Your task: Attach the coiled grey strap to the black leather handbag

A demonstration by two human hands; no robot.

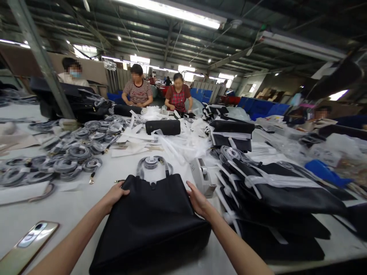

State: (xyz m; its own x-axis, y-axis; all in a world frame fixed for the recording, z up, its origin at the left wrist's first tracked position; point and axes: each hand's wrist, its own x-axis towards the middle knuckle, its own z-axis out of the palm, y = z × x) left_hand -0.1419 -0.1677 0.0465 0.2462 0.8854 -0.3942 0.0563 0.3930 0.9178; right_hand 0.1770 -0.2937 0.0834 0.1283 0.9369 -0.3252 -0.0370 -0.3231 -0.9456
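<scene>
A black handbag (151, 221) lies on the white table in front of me, its top edge pointing away. My left hand (115, 195) grips the upper left corner, thumb on the front and fingers mostly hidden behind it. Against the upper right side rests my right hand (198, 199), its fingers stretched out and apart. Past the bag's top, wrapped handles and a coiled grey-wrapped strap (151, 162) show. A tape dispenser (202, 175) stands just beyond my right hand.
Stacked black bags (289, 194) with white wrapping fill the right side. Many coiled straps (77, 152) cover the left, with a phone (30, 244) nearer me. White wrapping (177, 147) and a black roll-shaped piece (163, 127) lie ahead. Several people work across the table.
</scene>
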